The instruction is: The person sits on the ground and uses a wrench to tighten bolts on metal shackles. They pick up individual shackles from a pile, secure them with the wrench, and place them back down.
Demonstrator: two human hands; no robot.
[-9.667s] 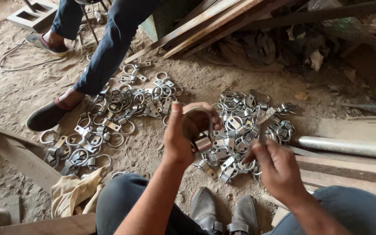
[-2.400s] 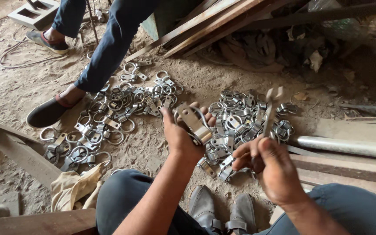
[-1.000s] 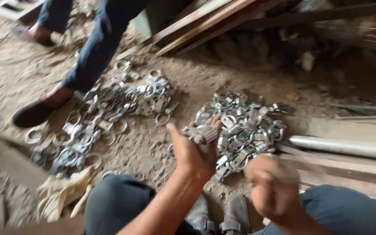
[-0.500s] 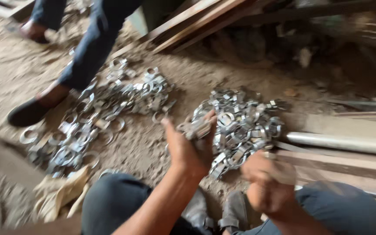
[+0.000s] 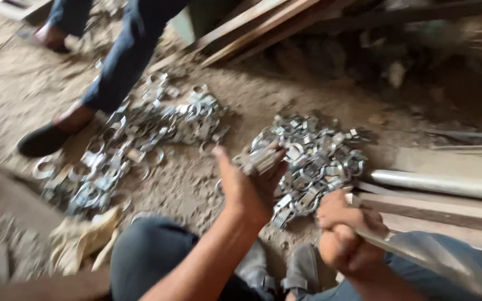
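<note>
small grey metal clamp was pinched in left hand above shiny clamp pile; right hand fisted, contents blurred. firm, steady grip judged needed.

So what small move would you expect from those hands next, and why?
Probably bringing the two together: the left hand holds a metal clamp above the clamp pile, while the right hand, fisted round something unclear, sits just beside it.
</note>
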